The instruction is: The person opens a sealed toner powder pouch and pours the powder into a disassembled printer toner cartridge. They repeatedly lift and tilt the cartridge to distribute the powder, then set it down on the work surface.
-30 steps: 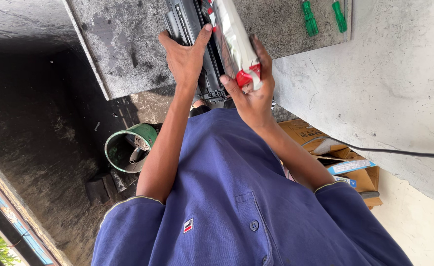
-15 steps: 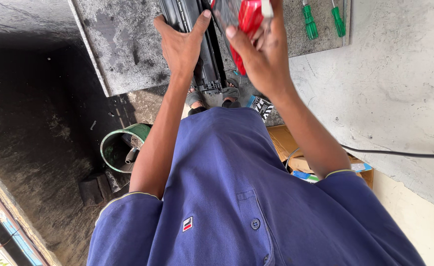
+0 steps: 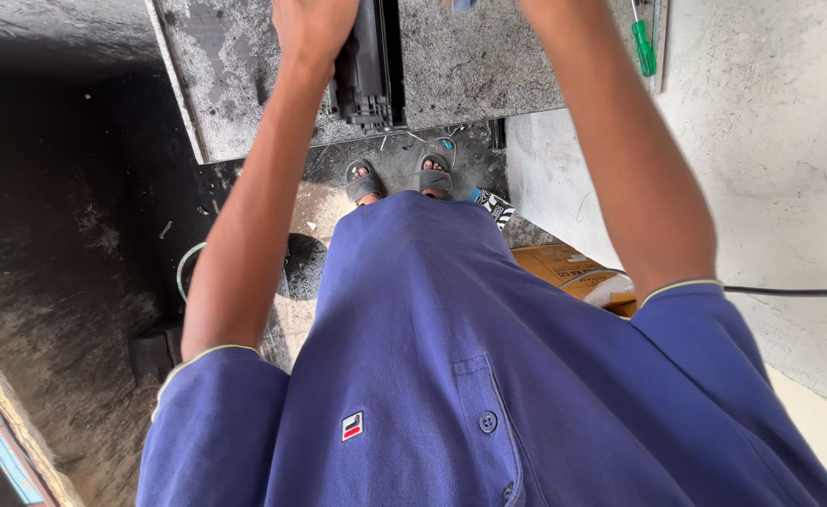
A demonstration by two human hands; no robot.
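Black and boxy, a toner cartridge (image 3: 368,70) lies on the far, dusty grey worktop (image 3: 489,66), its near end close to the worktop's edge. The left hand (image 3: 312,33) rests against the cartridge's left side, fingers curled onto it; how tight the grip is I cannot tell. The right hand runs out past the top edge, so its fingers cannot be seen. A green screwdriver (image 3: 643,47) lies to the right, well apart from the cartridge.

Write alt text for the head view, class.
A person in a blue polo shirt stands at a grey slab, left hand on a black cartridge. The right hand is out of frame; a green screwdriver lies nearby.
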